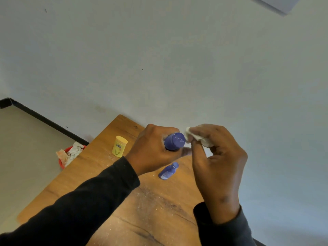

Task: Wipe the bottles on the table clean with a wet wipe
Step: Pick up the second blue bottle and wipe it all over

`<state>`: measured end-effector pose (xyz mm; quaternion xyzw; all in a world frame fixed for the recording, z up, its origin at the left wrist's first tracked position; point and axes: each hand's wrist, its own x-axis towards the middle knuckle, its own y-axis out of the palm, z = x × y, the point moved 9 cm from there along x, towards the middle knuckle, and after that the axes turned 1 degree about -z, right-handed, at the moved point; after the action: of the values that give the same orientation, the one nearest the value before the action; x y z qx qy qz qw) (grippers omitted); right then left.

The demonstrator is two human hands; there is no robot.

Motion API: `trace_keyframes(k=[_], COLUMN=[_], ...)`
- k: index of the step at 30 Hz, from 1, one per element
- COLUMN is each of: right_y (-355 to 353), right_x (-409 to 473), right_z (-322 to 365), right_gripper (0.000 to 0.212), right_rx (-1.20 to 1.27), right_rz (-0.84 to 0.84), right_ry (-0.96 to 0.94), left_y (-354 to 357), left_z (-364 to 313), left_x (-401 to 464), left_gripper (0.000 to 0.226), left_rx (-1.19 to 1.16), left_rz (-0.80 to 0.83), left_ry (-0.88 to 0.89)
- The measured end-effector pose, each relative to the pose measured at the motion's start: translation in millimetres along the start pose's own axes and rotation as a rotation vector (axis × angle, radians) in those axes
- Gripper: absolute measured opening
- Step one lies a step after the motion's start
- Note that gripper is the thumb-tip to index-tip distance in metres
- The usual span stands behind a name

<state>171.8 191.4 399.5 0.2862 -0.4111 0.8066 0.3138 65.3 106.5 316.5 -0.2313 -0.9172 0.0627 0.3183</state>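
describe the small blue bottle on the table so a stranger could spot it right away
Start at the wooden table by the grey wall. Between the person's two forearms stands a small blue bottle, nearer than the yellow bottle. Unlike the larger blue bottle that the left hand grips, nobody holds it.

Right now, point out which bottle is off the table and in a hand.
The larger blue bottle, gripped in the left hand with the wipe beside its cap. The small blue bottle and yellow bottle stand untouched on the table.
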Motion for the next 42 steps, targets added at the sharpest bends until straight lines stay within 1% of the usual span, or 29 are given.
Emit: trace_keyframes(k=[2, 3, 4, 6, 7, 8, 9, 11, 13, 15, 17, 18, 20, 22, 24, 26, 27, 29, 30, 32, 33, 34, 35, 37, 39, 40, 42], right_y=[-7.5, -8.6, -7.1, 3.2, 9.6, 14.6, 18.0, 21.5, 22.2, 22.6, 27.8, 32.7, 41.6, 46.3, 49.0, 51.1, 52.6, 57.4, 59.7, 61.9, 59.0, 52.5, 43.8, 27.0, 22.4, 25.2, 35.5], right_x=[-0.1, -1.9, -4.4, -10.3, -13.2, -15.6, -16.9, -17.5, -15.9, -14.2, -15.6, -17.8, -22.7, -26.4, -27.9, -29.3, -30.2, -31.2, -30.2, -28.1, -25.8, -22.0, -18.5, -16.0, -18.6, -19.5, -24.6], right_z=[-6.3, -4.5, 0.6, 14.3, 18.9, 20.4, 20.0, 16.1, 11.2, 8.4, 7.9, 6.7, 1.5, -3.8, -8.3, -15.3, -19.1, -36.8, -48.5, -77.5, -88.9, -95.2, -96.0, -77.9, -47.0, -30.5, -8.0], right_gripper=[0.027, 0.026, 0.024, 0.026, 0.027, 0.027, 0.024, 0.014, 0.012, 0.017, 0.022, 0.026, 0.035, 0.045, 0.049, 0.047, 0.047, 0.054, 0.059, 0.068, 0.068, 0.064, 0.059, 0.053, 0.046, 0.046, 0.056], right_rx=[0.027, 0.060, 0.096, 0.121, 0.099, 0.065, 0.028, -0.057, -0.136, -0.186, -0.238, -0.274, -0.341, -0.426, -0.520, -0.558, -0.529, -0.315, -0.170, 0.044, 0.108, 0.161, 0.198, 0.224, 0.201, 0.131, -0.090], right_rz=[-0.032, -0.030, -0.009, 0.064, 0.090, 0.097, 0.091, 0.075, 0.074, 0.093, 0.160, 0.206, 0.268, 0.282, 0.298, 0.335, 0.370, 0.442, 0.468, 0.511, 0.500, 0.452, 0.394, 0.339, 0.366, 0.407, 0.488], right_ry=[0.039, 0.041, 0.029, -0.027, -0.055, -0.076, -0.092, -0.116, -0.143, -0.186, -0.239, -0.251, -0.230, -0.193, -0.170, -0.106, -0.051, 0.125, 0.252, 0.499, 0.577, 0.619, 0.622, 0.543, 0.383, 0.280, 0.079], left_y=[-4.6, -7.1, -8.2, -5.6, -2.0, 1.7, 4.0, 6.6, 7.2, 12.1, 16.8, 18.3, 20.5, 24.0, 26.7, 27.6, 26.3, 22.3, 21.8, 20.9, 20.0, 18.6, 16.9, 12.9, 14.1, 16.1, 20.1], left_z=[2.6, 3.9, 5.9, 7.6, 8.7, 9.5, 9.5, 8.6, 8.6, 5.2, -1.5, -1.9, -1.5, 1.1, 1.4, -1.2, -3.6, -8.7, -9.2, -6.3, -2.9, 0.5, 4.2, 10.7, 14.1, 13.1, 9.0], left_x=[2.1, 2.5, 2.7, 1.6, 0.7, 0.0, -0.3, 1.0, 1.9, -0.9, -5.7, -7.1, -7.7, -10.6, -12.7, -13.2, -12.7, -10.0, -8.8, -5.0, -2.7, -0.5, 1.2, 2.5, 1.7, 1.4, 2.1], left_gripper=[0.055, 0.054, 0.049, 0.030, 0.026, 0.029, 0.032, 0.028, 0.026, 0.021, 0.018, 0.021, 0.030, 0.026, 0.018, 0.026, 0.029, 0.025, 0.022, 0.026, 0.030, 0.035, 0.038, 0.043, 0.043, 0.041, 0.031], left_rx=[0.004, 0.012, 0.010, -0.012, -0.022, -0.023, -0.010, 0.037, 0.057, -0.036, -0.118, -0.106, -0.005, 0.134, 0.299, 0.466, 0.546, 0.625, 0.624, 0.543, 0.514, 0.506, 0.503, 0.489, 0.460, 0.444, 0.410], left_rz=[-0.016, -0.025, -0.024, 0.011, 0.041, 0.067, 0.085, 0.123, 0.195, 0.303, 0.405, 0.434, 0.462, 0.479, 0.467, 0.455, 0.440, 0.382, 0.366, 0.341, 0.333, 0.326, 0.318, 0.290, 0.274, 0.276, 0.280], left_ry=[-0.030, -0.040, -0.051, -0.069, -0.077, -0.090, -0.102, -0.134, -0.191, -0.224, -0.245, -0.247, -0.229, -0.202, -0.149, -0.094, -0.068, -0.018, -0.007, -0.036, -0.062, -0.089, -0.113, -0.146, -0.152, -0.137, -0.090])
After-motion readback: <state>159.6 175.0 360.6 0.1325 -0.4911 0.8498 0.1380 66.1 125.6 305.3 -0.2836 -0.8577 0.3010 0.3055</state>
